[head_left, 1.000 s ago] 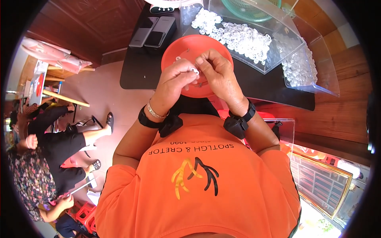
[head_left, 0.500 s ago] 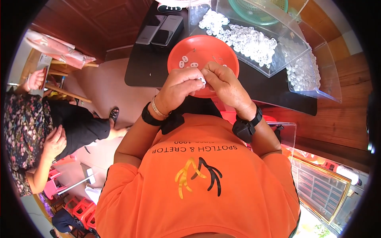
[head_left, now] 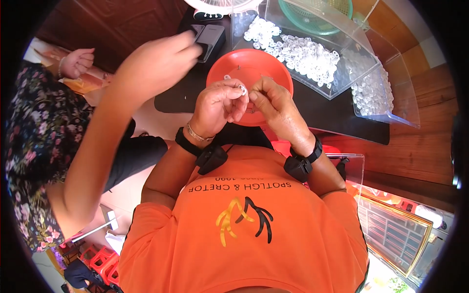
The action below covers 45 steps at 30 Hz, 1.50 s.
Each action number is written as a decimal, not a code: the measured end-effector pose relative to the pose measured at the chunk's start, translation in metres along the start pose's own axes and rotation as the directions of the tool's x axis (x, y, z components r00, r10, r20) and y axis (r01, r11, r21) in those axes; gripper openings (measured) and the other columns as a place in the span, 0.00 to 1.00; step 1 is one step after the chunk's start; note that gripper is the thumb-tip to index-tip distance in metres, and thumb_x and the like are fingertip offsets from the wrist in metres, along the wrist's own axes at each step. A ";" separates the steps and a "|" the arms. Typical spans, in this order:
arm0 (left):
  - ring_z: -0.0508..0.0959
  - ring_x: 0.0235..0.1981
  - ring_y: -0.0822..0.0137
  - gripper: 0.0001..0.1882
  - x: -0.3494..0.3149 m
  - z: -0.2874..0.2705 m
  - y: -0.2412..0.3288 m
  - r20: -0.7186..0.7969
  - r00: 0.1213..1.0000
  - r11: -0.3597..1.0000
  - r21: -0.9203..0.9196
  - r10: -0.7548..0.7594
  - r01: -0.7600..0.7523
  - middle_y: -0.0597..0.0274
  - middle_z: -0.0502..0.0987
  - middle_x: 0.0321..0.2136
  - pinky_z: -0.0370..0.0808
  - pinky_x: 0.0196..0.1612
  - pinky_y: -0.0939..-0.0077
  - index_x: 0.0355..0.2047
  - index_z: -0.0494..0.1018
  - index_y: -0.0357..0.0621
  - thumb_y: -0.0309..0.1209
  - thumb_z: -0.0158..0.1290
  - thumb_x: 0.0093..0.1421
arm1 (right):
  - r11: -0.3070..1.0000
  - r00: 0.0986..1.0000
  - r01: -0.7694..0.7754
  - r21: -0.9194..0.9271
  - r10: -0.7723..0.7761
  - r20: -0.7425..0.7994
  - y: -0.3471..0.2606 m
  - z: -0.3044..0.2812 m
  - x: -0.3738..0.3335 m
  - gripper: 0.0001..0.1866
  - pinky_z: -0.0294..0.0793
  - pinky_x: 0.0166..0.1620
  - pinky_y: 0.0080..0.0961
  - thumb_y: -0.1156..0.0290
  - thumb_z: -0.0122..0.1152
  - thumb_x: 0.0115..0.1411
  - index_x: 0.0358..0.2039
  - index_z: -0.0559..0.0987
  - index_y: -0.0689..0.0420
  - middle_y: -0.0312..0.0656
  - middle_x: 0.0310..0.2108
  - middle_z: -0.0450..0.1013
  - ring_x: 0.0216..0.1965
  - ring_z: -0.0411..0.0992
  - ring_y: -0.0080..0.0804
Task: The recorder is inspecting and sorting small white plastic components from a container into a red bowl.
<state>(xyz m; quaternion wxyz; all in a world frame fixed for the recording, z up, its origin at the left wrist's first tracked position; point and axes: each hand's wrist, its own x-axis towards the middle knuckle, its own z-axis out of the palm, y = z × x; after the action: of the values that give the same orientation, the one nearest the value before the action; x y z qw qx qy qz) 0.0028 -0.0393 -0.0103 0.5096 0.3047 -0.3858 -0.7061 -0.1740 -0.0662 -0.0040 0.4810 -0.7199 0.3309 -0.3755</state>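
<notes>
The left hand (head_left: 215, 105) pinches one white piece (head_left: 243, 90) over the red bowl (head_left: 271, 66); the right hand (head_left: 276, 103) has thumb and forefinger pressed together just beside it (whether on anything cannot be told). Judging by the white heap (head_left: 310, 56) in the clear bin (head_left: 355, 63), much remains — this piece itself seems unfinished. A co-worker's hand (head_left: 159, 61) hangs near the phones (head_left: 214, 35), apart from both working hands.

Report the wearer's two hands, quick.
Left hand: closed, holding a small white piece at the fingertips.
Right hand: thumb and fingers pinched closed; whether anything is between them cannot be told.
</notes>
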 end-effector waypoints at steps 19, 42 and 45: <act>0.68 0.20 0.75 0.09 -0.002 -0.005 -0.012 -0.026 1.000 0.991 0.134 0.017 -0.013 0.65 0.70 0.24 0.61 0.18 0.84 0.36 0.70 0.40 0.31 0.44 0.62 | 0.992 0.992 -0.121 0.037 0.122 -0.020 0.001 -0.019 -0.005 0.08 0.71 0.31 0.30 0.71 0.50 0.62 0.31 0.71 0.63 0.47 0.23 0.70 0.25 0.71 0.38; 0.63 0.12 0.71 0.12 -0.002 0.015 -0.022 -0.060 0.997 0.997 0.056 -0.056 0.059 0.62 0.67 0.17 0.56 0.15 0.82 0.23 0.67 0.38 0.34 0.44 0.58 | 0.911 0.984 0.175 -0.373 -0.178 0.027 0.000 -0.014 -0.016 0.06 0.68 0.32 0.43 0.72 0.51 0.59 0.29 0.70 0.61 0.50 0.25 0.71 0.29 0.70 0.54; 0.63 0.12 0.70 0.12 0.001 0.008 -0.021 0.015 0.997 0.996 -0.041 -0.081 0.082 0.61 0.67 0.17 0.55 0.14 0.81 0.23 0.67 0.38 0.35 0.44 0.57 | 0.913 0.971 0.225 -0.340 -0.238 0.002 0.004 -0.013 -0.017 0.04 0.68 0.32 0.36 0.76 0.52 0.59 0.29 0.70 0.62 0.48 0.23 0.68 0.27 0.69 0.50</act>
<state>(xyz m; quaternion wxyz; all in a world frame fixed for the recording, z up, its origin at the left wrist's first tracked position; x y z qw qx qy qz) -0.0149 -0.0344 -0.0242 0.4840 0.3050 -0.3617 -0.7362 -0.1936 -0.0590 -0.0079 0.2958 -0.8182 0.3123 -0.3814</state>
